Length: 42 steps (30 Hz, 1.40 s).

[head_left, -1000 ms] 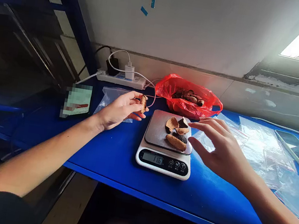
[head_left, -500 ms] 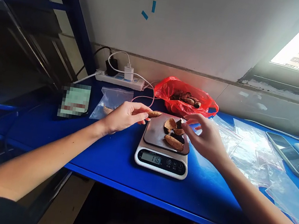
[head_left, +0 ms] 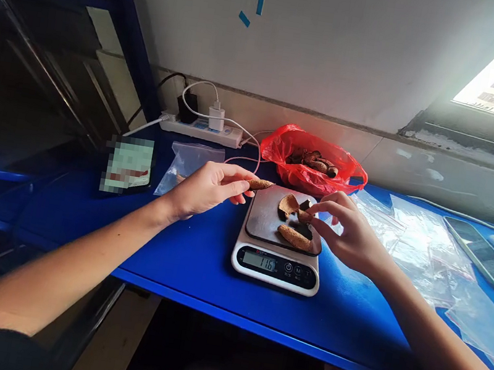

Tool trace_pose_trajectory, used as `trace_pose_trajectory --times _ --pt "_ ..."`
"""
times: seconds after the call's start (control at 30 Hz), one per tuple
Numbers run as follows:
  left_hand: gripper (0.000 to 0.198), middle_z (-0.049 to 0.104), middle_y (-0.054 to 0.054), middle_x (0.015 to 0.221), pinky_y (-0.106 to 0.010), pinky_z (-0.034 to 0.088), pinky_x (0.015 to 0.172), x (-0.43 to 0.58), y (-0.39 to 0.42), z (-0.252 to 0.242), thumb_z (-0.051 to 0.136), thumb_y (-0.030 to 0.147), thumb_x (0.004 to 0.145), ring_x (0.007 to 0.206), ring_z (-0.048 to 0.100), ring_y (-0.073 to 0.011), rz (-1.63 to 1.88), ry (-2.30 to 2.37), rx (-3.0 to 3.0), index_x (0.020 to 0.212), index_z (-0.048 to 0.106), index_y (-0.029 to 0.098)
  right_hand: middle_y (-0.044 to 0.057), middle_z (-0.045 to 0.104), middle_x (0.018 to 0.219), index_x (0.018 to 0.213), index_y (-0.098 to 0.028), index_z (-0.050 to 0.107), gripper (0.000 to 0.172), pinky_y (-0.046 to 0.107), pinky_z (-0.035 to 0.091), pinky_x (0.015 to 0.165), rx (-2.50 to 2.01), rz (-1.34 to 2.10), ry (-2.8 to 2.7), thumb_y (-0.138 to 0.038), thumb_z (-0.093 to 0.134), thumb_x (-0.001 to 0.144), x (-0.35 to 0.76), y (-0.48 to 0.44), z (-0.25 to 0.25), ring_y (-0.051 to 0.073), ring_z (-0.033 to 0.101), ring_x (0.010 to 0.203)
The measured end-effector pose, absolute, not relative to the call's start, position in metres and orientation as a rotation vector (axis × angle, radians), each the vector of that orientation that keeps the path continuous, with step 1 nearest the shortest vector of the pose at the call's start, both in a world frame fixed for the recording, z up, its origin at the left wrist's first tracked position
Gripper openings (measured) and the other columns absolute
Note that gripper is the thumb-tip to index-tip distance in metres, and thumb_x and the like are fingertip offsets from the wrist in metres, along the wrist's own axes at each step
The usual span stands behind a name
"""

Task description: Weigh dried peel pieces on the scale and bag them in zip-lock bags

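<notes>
A white digital scale (head_left: 276, 282) stands on the blue table, its display reading 11.6. On its metal plate (head_left: 262, 215) lie several dried, curled, peel-like pieces, brown outside and dark on some faces. A long rough piece (head_left: 295, 237) rests near the plate's front. Between the thumb and fingers of my left hand (head_left: 208, 194), a slim brown peel-like piece (head_left: 260, 184) is held over the plate's back left corner. My right hand (head_left: 345, 229) reaches in from the right, thumb and forefinger closed on a small curled peel-like piece (head_left: 304, 216) at the plate.
Behind the scale sits a red plastic bag (head_left: 291, 172) with more dried pieces. Clear zip bags (head_left: 426, 238) and a phone (head_left: 484, 254) lie at right. Another clear bag (head_left: 175, 167), a power strip (head_left: 199, 129) with cables and a blurred-out object (head_left: 128, 165) are at left.
My right hand has come down and its fingertips have closed on the small curled piece. My left hand still holds its slim piece. The view has shifted slightly; the display reading is the same.
</notes>
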State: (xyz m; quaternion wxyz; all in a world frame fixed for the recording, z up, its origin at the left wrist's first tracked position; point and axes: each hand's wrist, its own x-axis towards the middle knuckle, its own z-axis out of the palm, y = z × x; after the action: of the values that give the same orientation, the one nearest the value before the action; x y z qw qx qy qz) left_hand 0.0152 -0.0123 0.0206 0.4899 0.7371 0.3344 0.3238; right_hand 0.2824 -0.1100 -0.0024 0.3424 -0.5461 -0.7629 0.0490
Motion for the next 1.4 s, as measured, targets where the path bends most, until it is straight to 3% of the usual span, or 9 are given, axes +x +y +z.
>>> trace_pose_trajectory --times 0.2,0.43,0.63,0.77,1.07,1.27,1.4 --pt "0.027 0.074 -0.007 0.086 -0.021 0.053 0.063 0.016 -0.011 0.018 0.068 0.030 0.084 0.065 0.063 -0.0090 0.776 0.811 1.685 0.104 0.071 0.011 0.007 0.067 0.101 0.097 -0.023 0.063 0.015 0.035 0.049 0.071 -1.380 0.253 -1.843 -0.035 0.056 0.092 0.285 -0.111 -0.003 0.020 0.060 0.089" --pt "0.028 0.074 -0.007 0.081 -0.022 0.048 0.054 0.022 -0.012 0.004 0.068 0.039 0.081 0.060 0.059 -0.0110 0.707 0.854 1.887 0.089 0.071 0.013 0.004 0.068 0.095 0.099 -0.025 0.062 0.021 0.032 0.051 0.071 -1.267 0.617 -1.389 -0.041 0.065 0.086 0.283 -0.111 0.002 0.018 0.065 0.087" --pt "0.026 0.062 0.000 0.061 -0.024 0.036 0.052 0.025 -0.020 0.004 0.065 0.042 0.083 0.054 0.049 -0.0113 0.827 0.900 2.284 0.079 0.070 0.017 0.004 0.067 0.090 0.100 -0.025 0.064 0.024 0.030 0.049 0.061 -1.292 0.652 -1.298 -0.043 0.066 0.085 0.286 -0.108 -0.001 0.018 0.065 0.081" --pt "0.037 0.065 -0.002 0.069 -0.025 0.039 0.056 0.018 -0.021 0.017 0.053 0.050 0.091 0.059 0.053 -0.0127 1.002 0.960 2.294 0.088 0.068 0.017 0.004 0.067 0.085 0.094 -0.022 0.066 0.028 0.028 0.047 0.056 -1.301 0.660 -1.284 -0.049 0.065 0.086 0.286 -0.108 -0.001 0.014 0.060 0.069" --pt "0.026 0.067 -0.002 0.075 -0.027 0.044 0.062 0.013 -0.023 0.019 0.052 0.037 0.093 0.061 0.056 -0.0130 1.116 0.892 2.509 0.088 0.068 0.017 0.001 0.065 0.081 0.090 -0.024 0.064 0.022 0.027 0.047 0.058 -1.265 0.678 -1.293 -0.045 0.066 0.085 0.280 -0.117 0.005 0.013 0.061 0.070" --pt "0.032 0.070 -0.008 0.104 -0.030 0.050 0.083 0.058 -0.038 0.035 0.066 0.031 0.087 0.090 0.064 -0.0178 0.897 0.380 2.622 0.114 0.064 0.014 -0.001 0.063 0.073 0.090 -0.024 0.057 0.016 0.028 0.048 0.058 -1.254 0.643 -1.343 -0.038 0.064 0.088 0.257 -0.130 0.020 0.015 0.063 0.068" --pt "0.019 0.072 -0.006 0.102 -0.031 0.049 0.085 0.078 -0.040 0.042 0.064 0.029 0.089 0.089 0.066 -0.0178 0.901 0.355 2.579 0.104 0.067 0.017 -0.001 0.062 0.073 0.088 -0.024 0.056 0.017 0.030 0.049 0.061 -1.207 0.678 -1.347 -0.040 0.063 0.089 0.253 -0.133 0.022 0.015 0.062 0.068"
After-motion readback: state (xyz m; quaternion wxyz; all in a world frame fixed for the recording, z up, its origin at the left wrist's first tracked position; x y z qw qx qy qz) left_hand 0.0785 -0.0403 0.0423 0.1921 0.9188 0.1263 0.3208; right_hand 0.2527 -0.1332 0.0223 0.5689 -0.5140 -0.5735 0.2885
